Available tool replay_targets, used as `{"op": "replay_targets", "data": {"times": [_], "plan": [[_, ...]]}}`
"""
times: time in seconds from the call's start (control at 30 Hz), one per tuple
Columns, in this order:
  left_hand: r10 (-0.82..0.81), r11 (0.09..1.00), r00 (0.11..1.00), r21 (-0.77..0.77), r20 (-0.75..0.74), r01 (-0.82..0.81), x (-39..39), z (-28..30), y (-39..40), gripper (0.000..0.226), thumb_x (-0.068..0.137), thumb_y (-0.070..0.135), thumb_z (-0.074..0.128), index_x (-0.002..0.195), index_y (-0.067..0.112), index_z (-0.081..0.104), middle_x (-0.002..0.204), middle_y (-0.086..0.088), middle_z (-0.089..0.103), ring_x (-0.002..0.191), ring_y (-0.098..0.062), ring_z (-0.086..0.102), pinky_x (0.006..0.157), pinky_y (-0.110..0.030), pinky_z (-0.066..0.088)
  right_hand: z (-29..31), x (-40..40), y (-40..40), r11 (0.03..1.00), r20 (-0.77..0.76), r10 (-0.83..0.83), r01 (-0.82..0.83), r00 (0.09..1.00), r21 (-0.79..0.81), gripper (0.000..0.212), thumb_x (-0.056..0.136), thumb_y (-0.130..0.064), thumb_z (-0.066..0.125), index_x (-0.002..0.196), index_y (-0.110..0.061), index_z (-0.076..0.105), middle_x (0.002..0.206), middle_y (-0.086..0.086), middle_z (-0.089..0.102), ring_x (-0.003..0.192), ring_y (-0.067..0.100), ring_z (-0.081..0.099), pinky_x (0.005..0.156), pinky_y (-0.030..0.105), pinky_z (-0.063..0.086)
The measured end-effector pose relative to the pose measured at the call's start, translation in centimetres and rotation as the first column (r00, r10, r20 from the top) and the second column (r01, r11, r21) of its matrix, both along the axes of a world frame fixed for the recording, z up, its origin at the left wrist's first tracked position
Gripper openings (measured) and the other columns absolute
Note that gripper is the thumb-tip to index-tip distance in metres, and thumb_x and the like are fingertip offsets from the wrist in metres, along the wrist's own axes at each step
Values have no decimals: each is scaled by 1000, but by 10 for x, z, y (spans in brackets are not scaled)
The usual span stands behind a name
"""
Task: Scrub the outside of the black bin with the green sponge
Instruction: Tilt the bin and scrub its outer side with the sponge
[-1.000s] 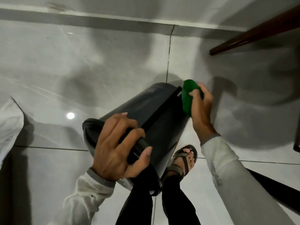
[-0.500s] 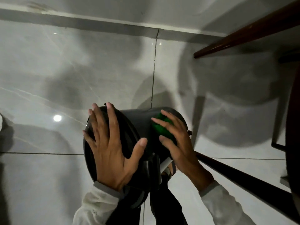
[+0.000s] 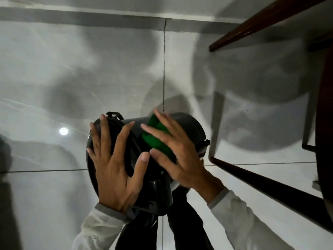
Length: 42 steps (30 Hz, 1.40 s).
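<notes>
Black plastic bin [image 3: 191, 127], tipped lid-end toward the person over floor tiles [image 3: 54, 69], looks light, stiff and slippery, best steadied at its lid end. Left hand [image 3: 115, 165] lies flat there, fingers spread. Right hand [image 3: 180, 156], fingers straight, presses the soft green sponge [image 3: 155, 139] against its side.

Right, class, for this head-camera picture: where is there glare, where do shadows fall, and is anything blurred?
Head view: a round glare spot shines on the glossy floor at left; broad soft shadows overlap across it; the right hand, pressing the green sponge, looks slightly motion-blurred at its edges; the black bin is dim, showing little detail.
</notes>
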<state>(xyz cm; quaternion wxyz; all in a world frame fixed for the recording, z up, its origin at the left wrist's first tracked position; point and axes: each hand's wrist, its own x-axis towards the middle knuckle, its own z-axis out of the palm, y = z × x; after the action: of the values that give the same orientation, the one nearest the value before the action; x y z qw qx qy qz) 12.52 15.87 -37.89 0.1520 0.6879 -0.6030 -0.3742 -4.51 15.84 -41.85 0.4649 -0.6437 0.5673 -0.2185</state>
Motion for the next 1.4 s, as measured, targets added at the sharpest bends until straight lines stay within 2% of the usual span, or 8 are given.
{"op": "replay_targets", "data": {"times": [0.23, 0.5, 0.7, 0.83, 0.93, 1.03, 1.17, 1.4], "plan": [[-69, 996, 997, -59, 14, 70, -9, 3, 16, 71, 95, 80, 29, 145, 33, 46, 176, -19, 23, 167, -42, 7, 124, -81, 13, -76, -72, -17, 735, -330, -399, 513, 856, 443, 43, 105, -34, 56, 145, -17, 56, 162, 9, 46, 153, 30, 39, 126, 35, 28], [-76, 994, 997, -85, -2, 75, 10, -2, 36, 81, 97, 81, 24, 149, 23, 44, 175, -22, 20, 167, -43, 6, 124, -82, 14, -14, -2, 19, 1000, 77, -21, 22, 997, -15, 41, 99, -45, 52, 139, -36, 60, 154, -8, 54, 150, 14, 42, 126, 36, 31], [-147, 980, 988, -131, 37, 151, 7, -4, 52, 82, 96, 81, 25, 146, 21, 49, 172, -28, 25, 165, -50, 11, 121, -84, 14, -78, -51, -46, 791, -458, -155, 388, 875, 473, 36, 100, -48, 57, 124, -24, 69, 130, 9, 71, 122, 36, 64, 102, 42, 50], [-121, 985, 993, -122, 15, 122, 16, -9, 52, 86, 95, 83, 24, 152, 22, 46, 175, -20, 21, 167, -42, 8, 123, -83, 14, -61, -20, -57, 855, -171, -59, 138, 984, 500, 42, 85, -61, 58, 116, -38, 71, 125, -11, 73, 117, 18, 66, 84, 22, 42], [-127, 985, 992, -114, 24, 129, 22, -10, 59, 93, 93, 85, 23, 157, 19, 39, 176, -19, 19, 167, -42, 8, 123, -83, 14, -37, 17, -37, 948, 91, 62, -88, 994, 305, 34, 87, -51, 57, 117, -38, 68, 125, -17, 70, 117, 6, 66, 102, 27, 49], [-138, 985, 990, -105, 34, 141, 18, -10, 59, 95, 93, 86, 24, 159, 20, 36, 176, -18, 20, 167, -43, 8, 123, -83, 13, -68, -3, -56, 913, -29, -4, 15, 1000, 407, 40, 94, -48, 59, 123, -23, 72, 127, 1, 74, 116, 23, 69, 105, 44, 53], [-188, 972, 981, -132, 55, 194, 8, -7, 49, 93, 95, 84, 24, 158, 17, 37, 173, -22, 26, 167, -43, 11, 124, -82, 14, -91, -28, -83, 738, -361, 73, 193, 930, 647, 39, 93, -57, 59, 118, -30, 72, 125, 6, 70, 121, 35, 65, 96, 37, 47], [-122, 987, 991, -103, 59, 127, 4, -2, 38, 90, 98, 80, 17, 159, 17, 36, 174, -20, 28, 167, -41, 13, 125, -80, 16, 12, 8, -32, 889, 94, -158, 100, 983, 448, 46, 82, -47, 56, 122, -34, 72, 137, -18, 66, 136, 6, 54, 119, 35, 36]]}}
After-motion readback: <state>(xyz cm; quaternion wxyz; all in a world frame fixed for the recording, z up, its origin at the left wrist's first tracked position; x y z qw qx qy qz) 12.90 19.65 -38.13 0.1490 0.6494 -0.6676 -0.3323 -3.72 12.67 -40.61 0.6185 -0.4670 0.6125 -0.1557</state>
